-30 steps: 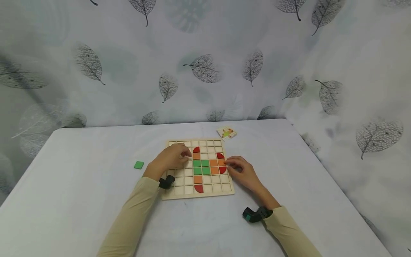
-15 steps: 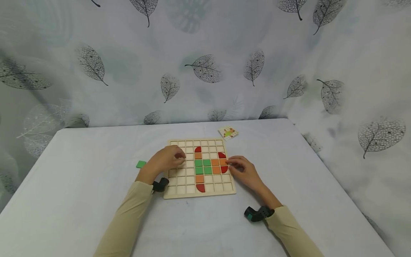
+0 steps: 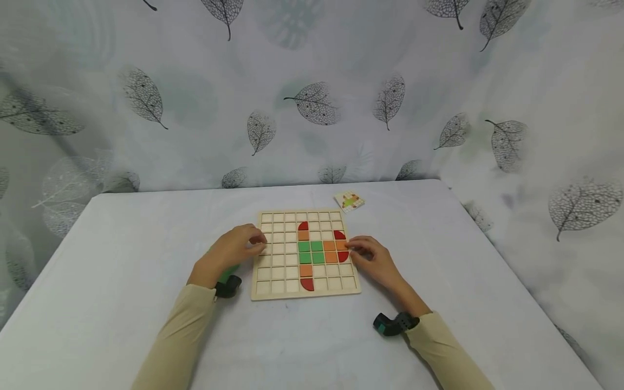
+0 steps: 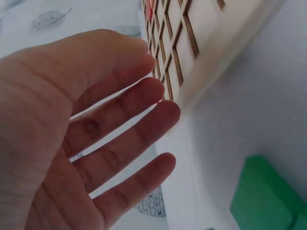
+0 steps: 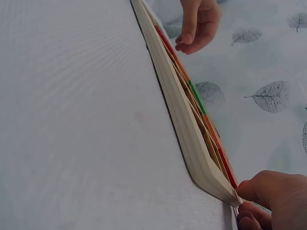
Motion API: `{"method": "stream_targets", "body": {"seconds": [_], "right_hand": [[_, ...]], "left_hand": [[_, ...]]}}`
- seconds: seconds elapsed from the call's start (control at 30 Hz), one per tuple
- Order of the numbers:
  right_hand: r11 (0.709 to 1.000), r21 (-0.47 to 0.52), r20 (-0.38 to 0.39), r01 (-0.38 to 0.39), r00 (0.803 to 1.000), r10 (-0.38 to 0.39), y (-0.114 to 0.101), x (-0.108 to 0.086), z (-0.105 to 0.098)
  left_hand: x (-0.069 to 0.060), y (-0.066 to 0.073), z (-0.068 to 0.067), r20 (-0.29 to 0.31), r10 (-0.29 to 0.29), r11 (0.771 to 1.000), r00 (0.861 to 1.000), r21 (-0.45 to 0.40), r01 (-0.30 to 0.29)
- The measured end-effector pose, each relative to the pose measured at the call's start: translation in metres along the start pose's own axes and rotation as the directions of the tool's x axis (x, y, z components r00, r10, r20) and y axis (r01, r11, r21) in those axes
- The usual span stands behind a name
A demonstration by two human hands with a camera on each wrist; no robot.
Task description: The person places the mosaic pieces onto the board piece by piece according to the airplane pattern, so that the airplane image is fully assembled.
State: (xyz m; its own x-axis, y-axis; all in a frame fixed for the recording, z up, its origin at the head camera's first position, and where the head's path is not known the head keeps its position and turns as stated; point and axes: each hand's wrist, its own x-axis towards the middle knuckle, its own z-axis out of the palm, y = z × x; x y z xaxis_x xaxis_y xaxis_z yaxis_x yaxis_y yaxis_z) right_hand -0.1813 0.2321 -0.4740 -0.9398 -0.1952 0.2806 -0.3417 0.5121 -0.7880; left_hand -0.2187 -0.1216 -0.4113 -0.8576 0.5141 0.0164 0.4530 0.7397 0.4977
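A wooden grid board (image 3: 278,296) lies on the white table, with green, orange and red tiles set in its squares. My left hand (image 3: 229,252) hovers by its left edge, fingers loosely bent and holding nothing; the left wrist view shows the fingers (image 4: 139,132) spread apart. A loose green tile (image 4: 266,199) lies on the table under that wrist, partly hidden in the head view. My right hand (image 3: 375,260) holds the board's right rim beside an orange tile (image 3: 340,245), thumb and fingers at the edge in the right wrist view.
A small pattern card (image 3: 349,201) lies behind the board's far right corner. The white table (image 3: 302,346) runs back to a leaf-print cloth (image 3: 205,130). Each wrist carries a black camera band (image 3: 396,324).
My left hand has drawn back leftward from over the board to its left edge, its wrist now over the green tile. My right hand has stayed at the right rim.
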Motion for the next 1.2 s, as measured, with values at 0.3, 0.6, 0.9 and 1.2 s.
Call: {"method": "stream_targets", "body": {"seconds": [0.3, 0.6, 0.9, 1.2], "right_hand": [[1.0, -0.005, 0.0, -0.019, 1.0, 0.019, -0.022, -0.003, -0.003], [1.0, -0.006, -0.002, 0.002, 1.0, -0.002, -0.001, -0.002, 0.001], [1.0, -0.009, 0.0, -0.03, 1.0, 0.03, -0.005, -0.001, 0.002], [1.0, -0.018, -0.012, -0.026, 1.0, 0.025, -0.015, 0.0, 0.001]], "left_hand": [[-0.015, -0.012, -0.004, 0.006, -0.002, 1.0, 1.0, 0.012, 0.002], [-0.03, -0.025, -0.002, -0.002, -0.006, 1.0, 1.0, 0.001, 0.006], [-0.04, -0.037, -0.011, 0.004, 0.012, 0.998, 1.0, -0.056, -0.012], [-0.048, -0.041, -0.023, 0.112, -0.048, 0.984, 0.993, -0.167, 0.067]]}}
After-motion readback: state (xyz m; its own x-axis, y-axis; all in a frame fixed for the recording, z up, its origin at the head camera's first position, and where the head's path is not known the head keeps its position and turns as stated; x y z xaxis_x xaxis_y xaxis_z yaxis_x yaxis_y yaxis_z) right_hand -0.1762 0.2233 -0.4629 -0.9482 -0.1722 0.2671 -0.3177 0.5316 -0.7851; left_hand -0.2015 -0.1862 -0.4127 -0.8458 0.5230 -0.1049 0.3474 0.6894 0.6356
